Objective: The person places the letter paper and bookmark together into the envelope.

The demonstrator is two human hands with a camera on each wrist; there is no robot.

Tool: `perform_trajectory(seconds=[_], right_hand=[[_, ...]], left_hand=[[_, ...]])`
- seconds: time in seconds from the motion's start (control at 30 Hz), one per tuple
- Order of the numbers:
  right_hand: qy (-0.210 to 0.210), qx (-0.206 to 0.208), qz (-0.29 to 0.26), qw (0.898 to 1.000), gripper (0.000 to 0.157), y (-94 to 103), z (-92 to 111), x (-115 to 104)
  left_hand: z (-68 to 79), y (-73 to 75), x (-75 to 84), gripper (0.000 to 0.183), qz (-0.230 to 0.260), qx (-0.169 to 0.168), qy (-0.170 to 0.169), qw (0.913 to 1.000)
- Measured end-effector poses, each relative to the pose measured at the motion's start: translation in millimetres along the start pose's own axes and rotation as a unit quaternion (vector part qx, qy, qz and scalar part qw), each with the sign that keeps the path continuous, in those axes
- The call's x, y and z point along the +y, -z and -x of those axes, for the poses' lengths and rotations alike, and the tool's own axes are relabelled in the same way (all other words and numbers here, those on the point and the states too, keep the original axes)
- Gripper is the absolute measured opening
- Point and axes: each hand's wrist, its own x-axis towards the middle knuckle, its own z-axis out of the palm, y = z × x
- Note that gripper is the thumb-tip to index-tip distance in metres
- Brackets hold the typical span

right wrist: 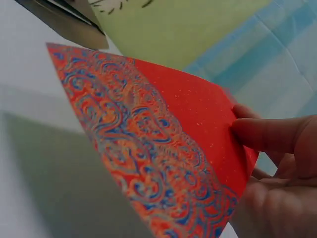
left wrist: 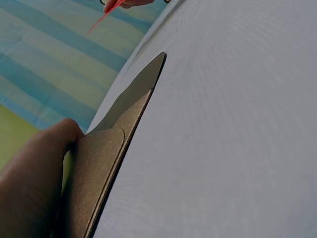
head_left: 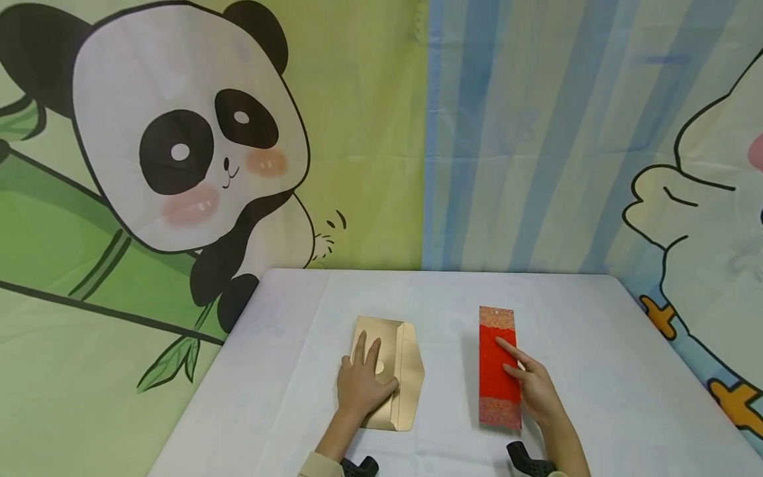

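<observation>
A gold paper envelope (head_left: pixel 408 371) lies flat on the table, its pointed flap unfolded to the right. My left hand (head_left: pixel 362 389) rests on it with fingers spread and straight; in the left wrist view the thumb (left wrist: pixel 62 134) touches the envelope's edge (left wrist: pixel 101 173). To the right, a long red card (head_left: pixel 492 371) with gold patterned ends is lifted off the table and casts a shadow. My right hand (head_left: pixel 538 392) pinches its right edge between thumb and fingers. The right wrist view shows the card's ornate end (right wrist: pixel 141 144) slightly bowed; fingers behind the card are partly hidden.
A white-covered table (head_left: pixel 298 397) spans the foreground. Behind it hang printed cloths, one with a panda (head_left: pixel 191 66) and one with blue stripes (head_left: pixel 477 132). Black wrist-worn devices (head_left: pixel 527 460) sit by both wrists.
</observation>
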Motion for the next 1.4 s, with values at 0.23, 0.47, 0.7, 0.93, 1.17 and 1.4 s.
perform_trajectory(seconds=[0.23,0.47,0.7,0.93,1.17,1.4], right_hand=[[0.032,0.020,0.127,0.991,0.050,-47.2,-14,17],[0.111,-0.019,0.172,0.979,0.051,-84.6,-25,33],[0.140,-0.054,0.167,0.975,0.052,-101.1,-31,45],[0.145,-0.064,0.192,0.969,0.052,-105.6,-32,44],[0.153,-0.083,0.197,0.965,0.053,-108.0,-32,44],[0.173,-0.075,0.241,0.952,0.053,-112.5,-31,42]], left_hand=[[1.0,1.5,1.5,0.085,0.000,0.002,-0.003,1.0000],[0.3,1.8,1.1,0.081,0.013,0.015,0.000,0.9998],[1.1,4.0,1.7,0.082,0.027,0.014,0.005,0.9995],[0.7,6.5,1.9,0.082,0.032,0.012,0.005,0.9994],[0.7,5.9,1.3,0.082,0.032,0.017,0.003,0.9993],[1.0,4.6,0.8,0.081,0.027,0.008,0.004,0.9996]])
